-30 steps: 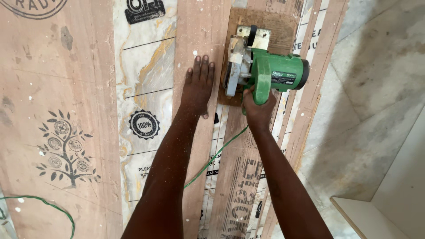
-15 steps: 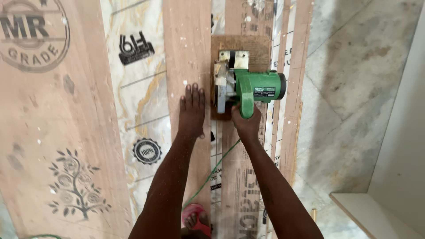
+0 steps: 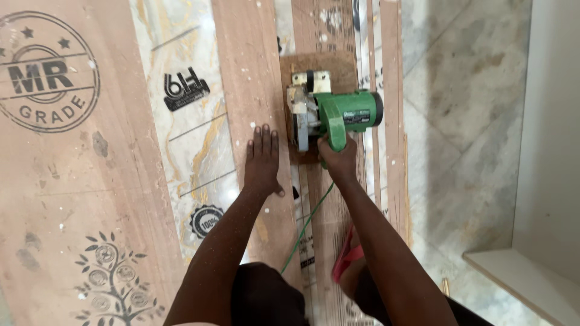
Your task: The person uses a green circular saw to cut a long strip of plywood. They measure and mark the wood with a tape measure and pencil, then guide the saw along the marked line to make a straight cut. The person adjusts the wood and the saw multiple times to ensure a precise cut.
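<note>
Two hands at work. Left hand [image 3: 263, 160] flat, fingers spread, pressing long brown plywood strip [image 3: 254, 90] onto floor. Right hand [image 3: 339, 158] clamped round handle of green electric circular saw [image 3: 329, 111], which sits on strip's right edge. Step judged: rip cut under way; next move calls for steady forward push, left hand clear of blade. One saw, one green cord [image 3: 305, 226], several plywood sheets.

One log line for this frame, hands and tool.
left hand flat on plank | right hand grips green saw | saw on board | cord trails back
</note>
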